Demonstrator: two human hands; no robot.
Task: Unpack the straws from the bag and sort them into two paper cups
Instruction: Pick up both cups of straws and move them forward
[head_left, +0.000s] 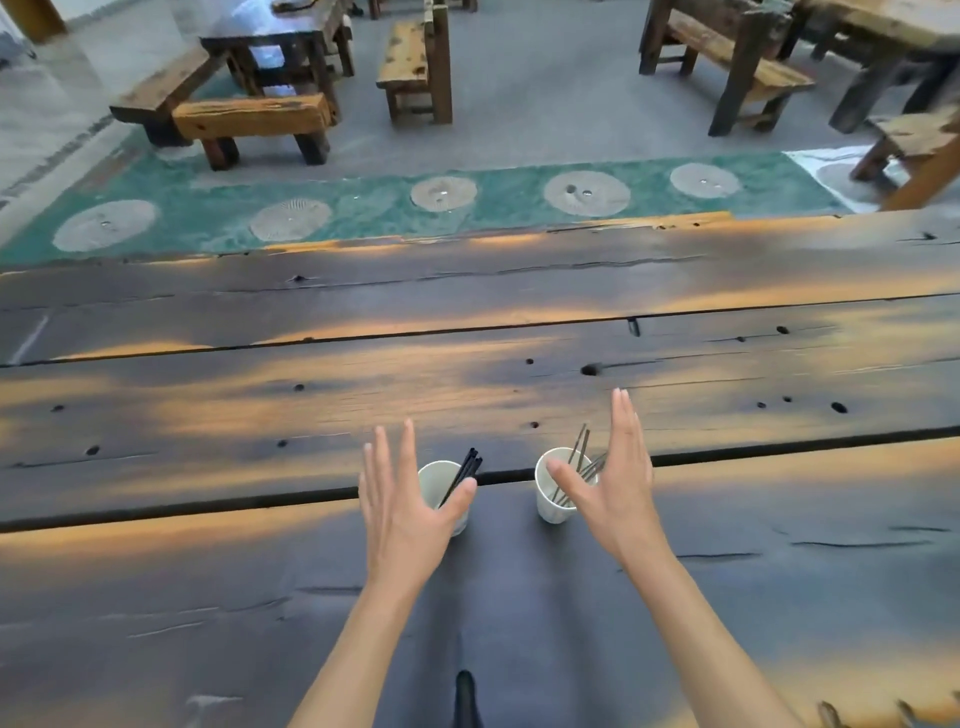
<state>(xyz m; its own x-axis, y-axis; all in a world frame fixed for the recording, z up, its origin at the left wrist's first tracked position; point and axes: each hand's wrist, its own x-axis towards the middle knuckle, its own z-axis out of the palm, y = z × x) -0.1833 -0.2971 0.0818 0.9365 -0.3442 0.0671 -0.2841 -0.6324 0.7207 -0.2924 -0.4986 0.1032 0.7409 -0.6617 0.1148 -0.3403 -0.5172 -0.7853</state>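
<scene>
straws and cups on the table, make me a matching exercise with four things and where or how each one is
Things:
1. black straws
2. grey straws
3. left hand
4. right hand

States:
A. open, in front of the right paper cup
B. standing in the left paper cup
C. open, in front of the left paper cup
D. standing in the right paper cup

Pairs: 1-B, 2-D, 3-C, 4-A

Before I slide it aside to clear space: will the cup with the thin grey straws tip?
Probably easily. The paper cup looks light, and its grey straws lean well past the rim, so weight sits high. A low push near the base seems safer.
</scene>
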